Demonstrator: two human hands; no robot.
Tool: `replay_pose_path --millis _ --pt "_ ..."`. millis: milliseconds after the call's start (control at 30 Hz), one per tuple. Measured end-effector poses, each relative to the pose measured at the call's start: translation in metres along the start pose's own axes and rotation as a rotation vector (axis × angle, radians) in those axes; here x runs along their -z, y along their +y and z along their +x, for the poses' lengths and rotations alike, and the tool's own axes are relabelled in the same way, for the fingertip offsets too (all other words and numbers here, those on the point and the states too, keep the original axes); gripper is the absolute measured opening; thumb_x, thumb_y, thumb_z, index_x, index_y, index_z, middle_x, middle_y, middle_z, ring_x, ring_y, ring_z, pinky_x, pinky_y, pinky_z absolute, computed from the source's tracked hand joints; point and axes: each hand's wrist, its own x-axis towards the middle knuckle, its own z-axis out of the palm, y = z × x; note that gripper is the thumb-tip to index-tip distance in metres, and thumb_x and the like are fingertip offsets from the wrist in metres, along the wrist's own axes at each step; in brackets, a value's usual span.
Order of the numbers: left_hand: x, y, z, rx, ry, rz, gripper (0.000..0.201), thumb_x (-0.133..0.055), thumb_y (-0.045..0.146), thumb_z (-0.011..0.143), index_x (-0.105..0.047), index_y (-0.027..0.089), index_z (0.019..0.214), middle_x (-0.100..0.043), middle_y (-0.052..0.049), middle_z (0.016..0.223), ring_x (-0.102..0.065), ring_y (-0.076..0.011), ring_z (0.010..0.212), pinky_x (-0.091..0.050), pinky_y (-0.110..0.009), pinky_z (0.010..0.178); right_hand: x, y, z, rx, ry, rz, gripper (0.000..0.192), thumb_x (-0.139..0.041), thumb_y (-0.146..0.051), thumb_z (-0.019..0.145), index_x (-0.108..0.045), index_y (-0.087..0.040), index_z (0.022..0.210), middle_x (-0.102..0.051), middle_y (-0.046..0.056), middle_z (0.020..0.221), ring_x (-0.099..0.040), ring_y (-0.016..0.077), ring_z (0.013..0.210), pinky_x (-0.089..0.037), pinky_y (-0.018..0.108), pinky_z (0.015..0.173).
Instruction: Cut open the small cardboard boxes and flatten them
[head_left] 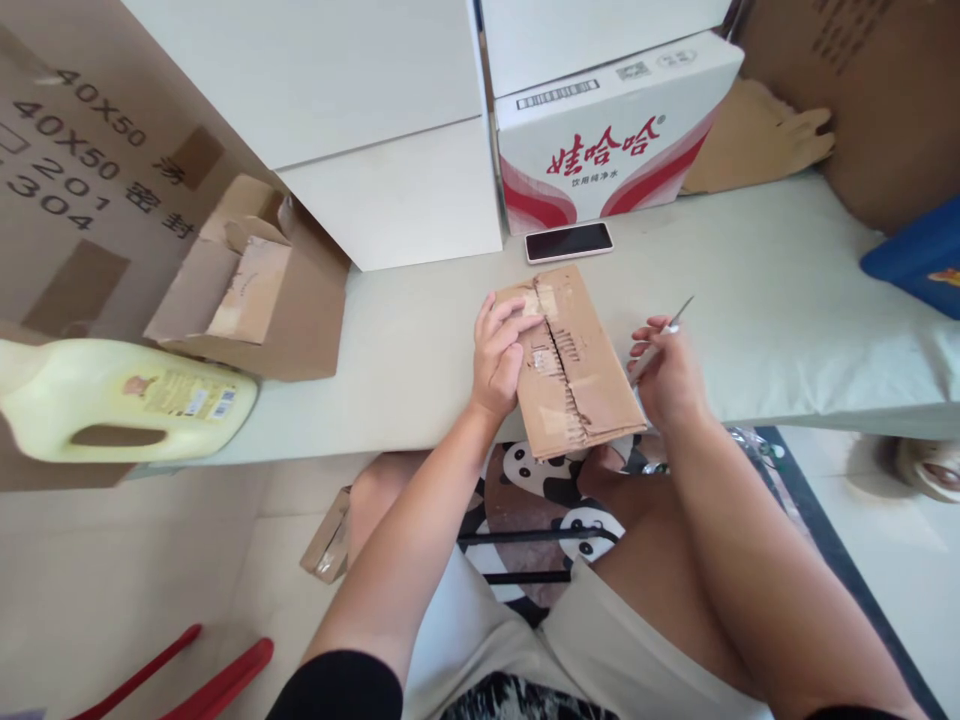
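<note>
A small brown cardboard box lies tilted at the front edge of the covered table, its near end reaching over my lap. A ragged dark slit runs along its top face, with torn, wrinkled tape and scuffed paper beside it. My left hand grips the box at its left side, fingers lying over the top. To the right of the box, my right hand is closed around a slim pointed knife. The blade points up and away from the box; most of the handle is hidden by my fingers.
Beyond the box lies a phone, before a white and red carton and stacked white boxes. Leftward stand an open cardboard box and a pale yellow jug. A blue object sits at far right.
</note>
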Motion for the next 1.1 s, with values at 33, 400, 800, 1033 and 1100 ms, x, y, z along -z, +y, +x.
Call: replay_pose_path --millis 33,400,800,1033,1100 --pt "-0.001 0.000 0.000 0.010 -0.008 0.012 0.068 -0.012 0.056 0.103 -0.069 0.025 0.120 -0.064 -0.009 0.136 -0.049 -0.0266 0.142 -0.020 -0.055 0.132 0.002 0.003 0.005 -0.009 0.033 0.005 0.020 -0.061 -0.036 0.074 -0.056 -0.026 0.091 -0.054 -0.002 0.081 -0.049 0.0097 0.059 -0.042 0.023 0.049" --pt "-0.001 0.000 0.000 0.036 0.012 -0.052 0.061 -0.016 0.051 0.101 -0.070 0.025 0.117 -0.065 -0.009 0.133 -0.052 -0.0260 0.138 -0.017 -0.054 0.133 -0.003 -0.006 -0.004 -0.052 -0.046 -0.020 0.048 -0.067 -0.038 0.085 -0.055 -0.039 0.131 -0.054 -0.007 0.070 -0.054 0.0119 0.051 -0.042 0.025 0.046" --pt "-0.006 0.004 0.001 0.021 0.030 -0.034 0.058 -0.017 0.045 0.102 -0.070 0.025 0.116 -0.065 -0.009 0.131 -0.054 -0.0253 0.135 -0.019 -0.053 0.134 -0.003 -0.051 -0.022 0.179 0.066 -0.006 0.040 -0.075 -0.029 0.077 -0.053 -0.031 0.111 -0.063 -0.008 0.081 -0.056 0.0072 0.048 -0.042 0.021 0.043" --pt "-0.007 0.004 0.001 0.021 0.018 -0.063 0.047 -0.027 0.035 0.098 -0.069 0.025 0.117 -0.064 -0.009 0.131 -0.053 -0.0260 0.135 -0.016 -0.055 0.133 -0.037 -0.142 -0.047 0.364 -0.212 0.004 0.009 -0.065 -0.033 0.087 -0.066 -0.027 0.093 -0.069 0.000 0.087 -0.073 0.0162 0.077 -0.061 0.034 0.066" --pt "-0.006 0.004 0.001 0.018 0.021 -0.053 0.047 -0.026 0.033 0.097 -0.069 0.025 0.116 -0.065 -0.009 0.130 -0.054 -0.0256 0.134 -0.017 -0.055 0.133 -0.046 -0.145 -0.047 0.382 -0.295 0.078 0.015 -0.068 -0.028 0.082 -0.066 -0.030 0.097 -0.069 -0.001 0.091 -0.073 0.0177 0.086 -0.062 0.037 0.073"
